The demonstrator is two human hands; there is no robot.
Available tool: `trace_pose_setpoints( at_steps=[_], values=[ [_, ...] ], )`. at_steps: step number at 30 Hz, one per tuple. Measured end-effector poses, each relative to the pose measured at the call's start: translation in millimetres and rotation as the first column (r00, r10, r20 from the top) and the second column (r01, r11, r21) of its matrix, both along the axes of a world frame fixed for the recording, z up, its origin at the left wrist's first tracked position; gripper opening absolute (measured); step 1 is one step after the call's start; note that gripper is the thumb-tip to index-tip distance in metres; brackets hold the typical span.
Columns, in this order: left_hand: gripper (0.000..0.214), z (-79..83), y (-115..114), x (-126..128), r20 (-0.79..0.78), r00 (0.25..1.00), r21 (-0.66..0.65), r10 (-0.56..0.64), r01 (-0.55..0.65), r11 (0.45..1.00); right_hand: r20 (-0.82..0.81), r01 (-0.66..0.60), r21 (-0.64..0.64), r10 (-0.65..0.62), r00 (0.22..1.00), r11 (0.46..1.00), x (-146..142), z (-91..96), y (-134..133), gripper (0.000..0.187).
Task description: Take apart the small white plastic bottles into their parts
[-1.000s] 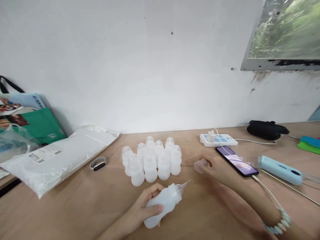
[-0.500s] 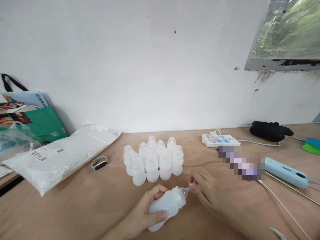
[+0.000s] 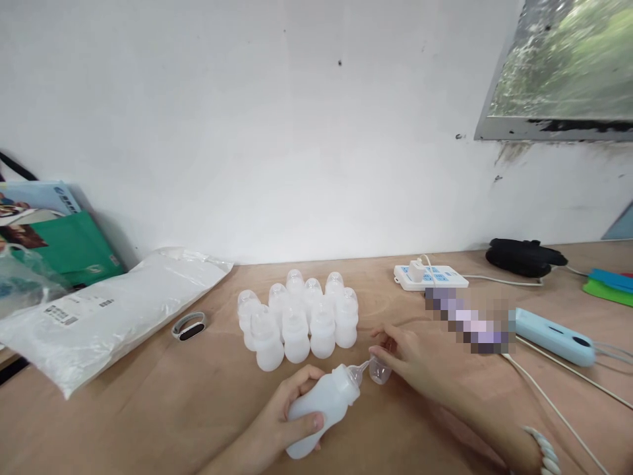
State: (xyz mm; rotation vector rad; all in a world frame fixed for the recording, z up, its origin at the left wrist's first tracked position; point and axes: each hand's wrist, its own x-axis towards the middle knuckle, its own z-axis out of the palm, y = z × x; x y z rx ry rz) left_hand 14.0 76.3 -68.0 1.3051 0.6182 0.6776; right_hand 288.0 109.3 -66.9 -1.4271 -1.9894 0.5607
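Note:
My left hand (image 3: 297, 414) is wrapped around a frosted white baby bottle (image 3: 324, 404), tilted with its top up to the right. A screw ring and a clear nipple (image 3: 357, 373) are fitted on that bottle. My right hand (image 3: 395, 353) is beside the nipple's tip, its thumb and fingers closed at a clear dome cap (image 3: 380, 372), which shows below the thumb. The fingers partly hide the cap's upper side. Just beyond my hands several capped baby bottles (image 3: 297, 336) stand upright in a close group.
A white plastic parcel (image 3: 119, 310) and a fitness band (image 3: 189, 326) lie to the left. On the right are a power strip (image 3: 452, 277), a light blue device (image 3: 554, 336), cables and a black case (image 3: 524, 257). A wall (image 3: 306, 165) rises behind the wooden table (image 3: 163, 409).
The clear cap has come into sight below my right hand, whose fingers have shifted from the nipple's tip. My left hand keeps the bottle tilted; the whole view has shifted slightly.

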Motion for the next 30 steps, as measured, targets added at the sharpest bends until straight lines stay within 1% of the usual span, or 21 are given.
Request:
trace_pose_setpoints(
  at_steps=[1,3,5,7,8,9,11,13,15,16,17,19,21,26,28,30],
  values=[
    [0.047,0.5,0.1,0.5,0.000,1.000,0.004,0.001,-0.001,1.000,0.005,0.001,-0.026,-0.001,1.000,1.000,1.4,2.8,0.7,0.024],
    [0.048,0.2,0.5,1.0,0.003,1.000,0.006,0.008,-0.008,1.000,0.055,-0.052,-0.041,0.055,0.997,0.998,2.8,12.1,-0.8,0.031],
    [0.049,-1.3,0.9,0.9,0.008,1.000,0.006,0.009,-0.009,1.000,0.173,-0.149,-0.032,0.153,0.973,0.988,2.6,23.9,-5.0,0.043],
    [0.050,-2.7,1.2,0.6,0.010,1.000,0.007,0.009,-0.009,1.000,0.304,-0.249,-0.036,0.248,0.920,0.968,1.6,34.4,-9.3,0.055],
    [0.050,-2.9,1.2,0.4,0.008,1.000,0.006,0.008,-0.008,1.000,0.361,-0.282,-0.043,0.278,0.890,0.958,1.1,38.5,-10.8,0.055],
    [0.050,-2.8,1.2,0.4,0.006,1.000,0.008,0.006,-0.006,1.000,0.408,-0.303,-0.050,0.296,0.864,0.952,0.7,41.7,-11.7,0.051],
    [0.049,-1.9,1.0,0.4,0.000,1.000,0.011,0.009,-0.009,1.000,0.472,-0.313,-0.065,0.305,0.827,0.948,0.4,46.6,-11.4,0.038],
    [0.049,-0.7,0.9,0.4,-0.003,1.000,0.015,0.008,-0.007,1.000,0.504,-0.274,-0.063,0.267,0.821,0.960,1.1,50.7,-9.4,0.023],
    [0.048,-0.5,1.1,0.1,0.000,1.000,0.011,0.003,-0.003,1.000,0.520,-0.187,-0.032,0.177,0.835,0.982,3.1,54.4,-6.8,0.013],
    [0.048,-1.0,1.3,-0.1,-0.001,1.000,0.007,0.000,0.000,1.000,0.533,-0.134,-0.013,0.120,0.838,0.991,4.6,55.6,-5.5,0.013],
    [0.048,-1.7,1.5,-0.3,0.000,1.000,0.002,0.000,0.000,1.000,0.550,-0.085,0.007,0.067,0.833,0.996,6.4,56.1,-4.3,0.017],
    [0.050,-3.6,2.0,-0.6,0.001,1.000,-0.012,0.004,-0.004,1.000,0.583,-0.025,0.033,0.001,0.812,0.999,10.8,54.4,-1.9,0.024],
    [0.051,-4.7,2.0,-0.4,0.007,1.000,-0.020,0.013,-0.013,1.000,0.585,-0.011,0.043,-0.016,0.811,0.999,15.4,49.4,0.5,0.027],
    [0.048,-2.5,0.0,0.7,0.012,1.000,-0.016,0.017,-0.016,1.000,0.504,0.005,0.038,-0.024,0.864,0.999,22.9,36.9,5.4,0.028],
    [0.048,-2.0,-0.6,0.4,0.016,1.000,-0.020,0.014,-0.014,1.000,0.438,0.004,0.056,-0.029,0.899,0.998,22.9,35.5,5.2,0.029],
    [0.049,-3.2,-0.6,-0.3,0.018,1.000,-0.030,0.014,-0.014,0.999,0.323,-0.008,0.086,-0.020,0.946,0.996,21.0,34.7,2.5,0.031]
  ],
)
